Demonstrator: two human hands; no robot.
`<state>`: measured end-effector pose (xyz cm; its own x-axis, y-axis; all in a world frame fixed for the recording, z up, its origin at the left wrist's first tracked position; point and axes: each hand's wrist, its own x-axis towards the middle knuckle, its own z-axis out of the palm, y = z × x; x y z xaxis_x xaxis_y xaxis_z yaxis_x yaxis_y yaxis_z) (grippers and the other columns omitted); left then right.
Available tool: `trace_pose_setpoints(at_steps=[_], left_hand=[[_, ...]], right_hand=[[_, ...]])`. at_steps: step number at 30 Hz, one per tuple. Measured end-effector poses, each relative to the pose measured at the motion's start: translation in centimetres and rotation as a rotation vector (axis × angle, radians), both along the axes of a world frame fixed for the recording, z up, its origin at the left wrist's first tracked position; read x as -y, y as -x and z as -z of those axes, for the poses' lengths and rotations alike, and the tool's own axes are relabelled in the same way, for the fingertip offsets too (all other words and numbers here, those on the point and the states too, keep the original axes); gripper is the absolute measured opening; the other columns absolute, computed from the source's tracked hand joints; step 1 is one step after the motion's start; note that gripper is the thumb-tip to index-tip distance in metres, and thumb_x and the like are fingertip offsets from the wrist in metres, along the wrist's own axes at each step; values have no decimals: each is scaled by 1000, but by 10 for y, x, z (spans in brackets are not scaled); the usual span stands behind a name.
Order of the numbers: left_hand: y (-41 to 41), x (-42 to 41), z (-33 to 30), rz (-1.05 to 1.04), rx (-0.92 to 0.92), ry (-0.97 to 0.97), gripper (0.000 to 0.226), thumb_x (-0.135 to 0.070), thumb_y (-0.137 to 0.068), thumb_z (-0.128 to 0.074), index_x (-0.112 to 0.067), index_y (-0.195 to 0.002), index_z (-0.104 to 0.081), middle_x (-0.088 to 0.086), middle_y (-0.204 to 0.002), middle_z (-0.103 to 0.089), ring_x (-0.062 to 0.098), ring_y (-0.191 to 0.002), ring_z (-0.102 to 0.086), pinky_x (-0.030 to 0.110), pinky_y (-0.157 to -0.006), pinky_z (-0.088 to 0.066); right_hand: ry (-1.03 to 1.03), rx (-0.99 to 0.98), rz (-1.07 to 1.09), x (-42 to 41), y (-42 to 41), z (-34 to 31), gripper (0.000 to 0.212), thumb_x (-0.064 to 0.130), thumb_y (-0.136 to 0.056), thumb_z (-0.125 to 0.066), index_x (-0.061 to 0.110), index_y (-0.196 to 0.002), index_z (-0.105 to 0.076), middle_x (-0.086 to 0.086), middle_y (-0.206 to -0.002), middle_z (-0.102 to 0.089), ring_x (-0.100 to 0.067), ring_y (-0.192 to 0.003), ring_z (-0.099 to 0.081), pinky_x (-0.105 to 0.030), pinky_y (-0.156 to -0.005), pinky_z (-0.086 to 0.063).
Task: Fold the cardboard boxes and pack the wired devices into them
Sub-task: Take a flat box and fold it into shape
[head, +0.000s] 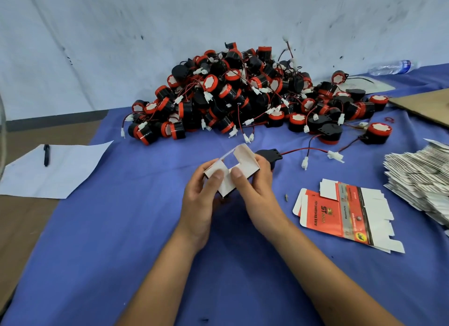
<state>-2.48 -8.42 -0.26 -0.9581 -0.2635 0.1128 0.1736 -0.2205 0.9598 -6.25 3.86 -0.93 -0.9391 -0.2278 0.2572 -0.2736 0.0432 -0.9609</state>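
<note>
Two bare forearms reach out over the blue cloth [121,252] that covers the table. The left hand [201,199] and the right hand [255,187] meet on a small cardboard box [232,170], half folded, held just above the cloth. Both thumbs press on its white flaps and the fingers curl round its sides. Its top stands open, the white inside showing; whether anything sits in it I cannot tell. Just behind the right hand's fingers is one black wired device [269,155], its red and black lead running right to white plugs on the cloth.

Beyond the hands lies the big heap of wired devices [243,94], black drums with red rims and white caps, their leads tangled, piled against the pale wall. At the right edge is a thick stack of flat box blanks [420,179], white sides up. Nearer the right hand one unfolded box blank [340,211] lies printed side up, orange-red with a grey strip. A white sheet of paper [48,172] with a black pen [46,154] on it lies at the left. A plastic bottle [391,67] lies on its side far right.
</note>
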Motion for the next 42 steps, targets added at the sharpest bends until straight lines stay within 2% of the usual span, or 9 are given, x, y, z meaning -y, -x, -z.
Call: trace_pose_setpoints(at_steps=[9, 12, 15, 17, 26, 32, 34, 37, 42], left_hand=[[-2, 29, -2, 92, 91, 219, 50, -61, -74, -57, -45, -120, -71, -8, -89, -72, 9, -62, -56, 19, -44, -30], [1, 24, 2, -2, 85, 297, 49, -58, -84, -53, -44, -129, -66, -12, -117, -71, 8, -92, -66, 19, -67, -50], [0, 21, 7, -80, 28, 469, 53, -60, -90, -47, -39, -138, -58, -11, -138, -54, 15, -127, -57, 41, -101, -49], [-2, 16, 7, -137, -28, 499, 59, -67, -85, -47, -42, -138, -54, -16, -139, -48, 1, -127, -53, 32, -104, -48], [2, -16, 4, -194, 142, -368, 36, -6, -98, -40, -5, -118, -70, 13, -110, -76, 32, -102, -72, 42, -87, -62], [1, 16, 5, -518, -267, 458, 47, -4, -86, -62, -7, -132, -50, -13, -114, -65, 4, -96, -66, 26, -76, -57], [-1, 14, 4, -448, -297, 625, 50, -10, -84, -64, -19, -132, -52, -15, -117, -66, 10, -102, -67, 34, -79, -58], [1, 10, 4, -271, -297, 628, 53, -11, -88, -60, -24, -139, -53, 2, -133, -64, 26, -124, -62, 54, -99, -54], [3, 13, 1, -159, -222, 370, 53, -1, -107, -42, -36, -147, -46, -5, -154, -50, 10, -141, -50, 46, -115, -46]], right_hand=[[136, 128, -332, -22, 15, -4, 43, 51, -93, -62, 28, -129, -68, -13, -124, -71, -30, -122, -63, -63, -111, -40], [114, 78, -268, -20, 12, -7, 30, 39, -91, -68, 22, -114, -74, -22, -114, -69, -25, -101, -65, -57, -96, -52], [-4, -48, -147, -21, 9, -4, 24, 28, -90, -64, 26, -112, -74, 0, -106, -74, -11, -107, -68, -33, -93, -55], [-19, -120, -102, -21, 7, -5, 28, 25, -89, -65, 29, -116, -71, 7, -106, -73, -12, -111, -67, -27, -95, -54], [-60, -464, 3, 17, -21, -1, 22, 19, -87, -73, 19, -100, -56, 4, -95, -61, -21, -91, -58, -43, -80, -49], [91, -5, -262, 16, -21, -3, 40, 50, -93, -64, 24, -120, -50, 4, -101, -74, -10, -99, -68, -28, -89, -49], [96, 55, -246, 12, -13, -4, 47, 47, -91, -72, 28, -128, -50, -4, -102, -76, -17, -100, -71, -39, -94, -54], [120, 48, -209, 6, -6, -5, 35, 38, -89, -77, 19, -115, -64, -11, -101, -76, -32, -99, -72, -54, -91, -58], [254, 152, -205, 4, -2, -3, 35, 31, -88, -76, 10, -113, -63, -21, -109, -72, -35, -103, -70, -48, -94, -57]])
